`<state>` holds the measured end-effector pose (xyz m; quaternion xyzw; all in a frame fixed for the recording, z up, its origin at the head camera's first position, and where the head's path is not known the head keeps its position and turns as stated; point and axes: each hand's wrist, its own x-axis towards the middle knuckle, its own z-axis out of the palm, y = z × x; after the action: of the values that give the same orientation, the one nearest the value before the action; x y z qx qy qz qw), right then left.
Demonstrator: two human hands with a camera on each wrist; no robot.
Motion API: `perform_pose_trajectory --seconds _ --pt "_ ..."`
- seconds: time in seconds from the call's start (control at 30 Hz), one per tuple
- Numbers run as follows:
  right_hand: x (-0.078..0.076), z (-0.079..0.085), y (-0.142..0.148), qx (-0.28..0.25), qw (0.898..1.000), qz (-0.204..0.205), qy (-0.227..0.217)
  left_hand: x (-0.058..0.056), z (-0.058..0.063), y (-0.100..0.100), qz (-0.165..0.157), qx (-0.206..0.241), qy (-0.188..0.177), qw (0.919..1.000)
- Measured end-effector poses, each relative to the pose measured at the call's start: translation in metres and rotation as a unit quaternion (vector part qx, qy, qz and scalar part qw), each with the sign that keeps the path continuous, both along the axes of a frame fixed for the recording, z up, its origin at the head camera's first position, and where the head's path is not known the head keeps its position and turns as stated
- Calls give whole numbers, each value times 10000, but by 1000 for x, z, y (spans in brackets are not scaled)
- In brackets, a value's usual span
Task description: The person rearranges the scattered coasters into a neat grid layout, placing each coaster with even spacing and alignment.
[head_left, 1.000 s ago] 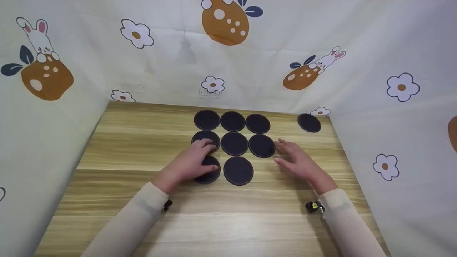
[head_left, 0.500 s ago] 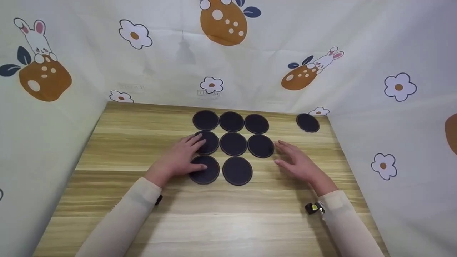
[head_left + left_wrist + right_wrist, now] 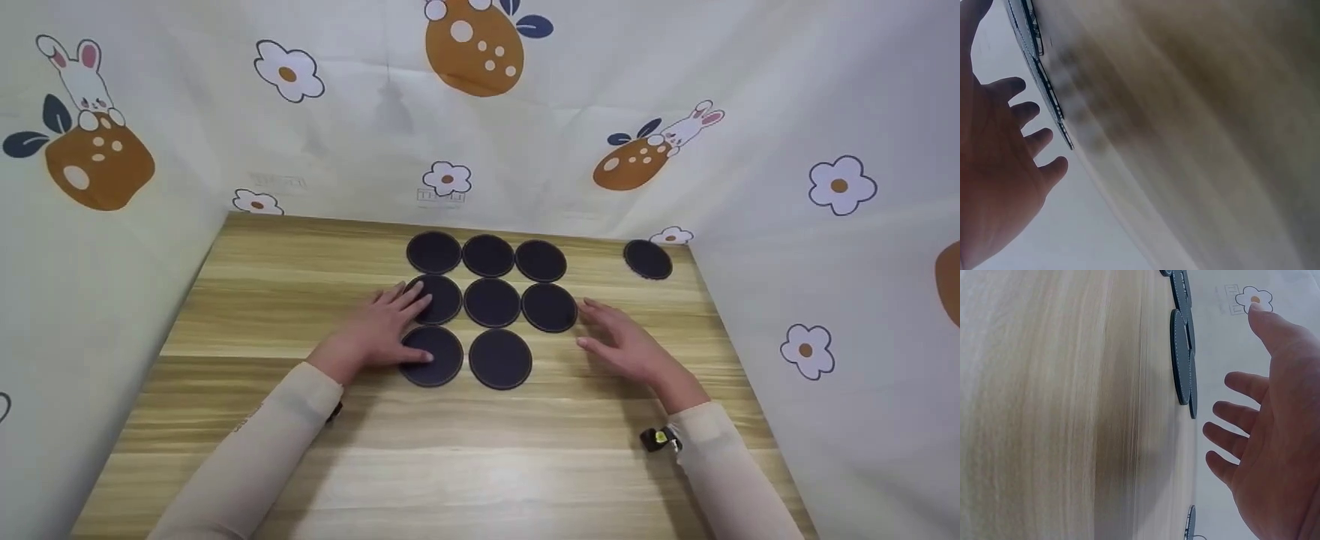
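Note:
Several round black stitched coasters lie flat on the wooden table, in two rows of three and a front row of two. My left hand (image 3: 379, 330) is spread over the left side, its fingers overlapping the middle-left coaster (image 3: 442, 301) and its thumb over the front-left coaster (image 3: 441, 364). In the left wrist view that hand (image 3: 999, 163) has its fingers spread, with the coaster edges beyond them. My right hand (image 3: 626, 341) holds nothing; its fingertips are close to the right edge of the middle-right coaster (image 3: 550, 307). The front-centre coaster (image 3: 500, 360) lies between the hands.
A lone coaster (image 3: 648, 259) lies at the table's back right corner. Pale cloth (image 3: 360, 142) printed with rabbits, fruit and flowers walls the table (image 3: 480, 465) at the back and both sides.
My left hand has drawn back to the left, uncovering more of the two left coasters. The right hand and the coasters stay nearly where they were.

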<state>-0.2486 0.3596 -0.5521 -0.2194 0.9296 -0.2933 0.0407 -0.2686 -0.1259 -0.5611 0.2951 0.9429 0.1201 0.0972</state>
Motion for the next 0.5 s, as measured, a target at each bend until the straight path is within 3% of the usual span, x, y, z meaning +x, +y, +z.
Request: perform_pose_trajectory --seconds 0.23,0.5 --pt "1 -2 0 50 9999 43 -79 -2 2 10 -204 20 -13 9998" --pt "2 -2 0 36 9996 -6 -274 -1 -1 12 -187 -108 -176 9996"
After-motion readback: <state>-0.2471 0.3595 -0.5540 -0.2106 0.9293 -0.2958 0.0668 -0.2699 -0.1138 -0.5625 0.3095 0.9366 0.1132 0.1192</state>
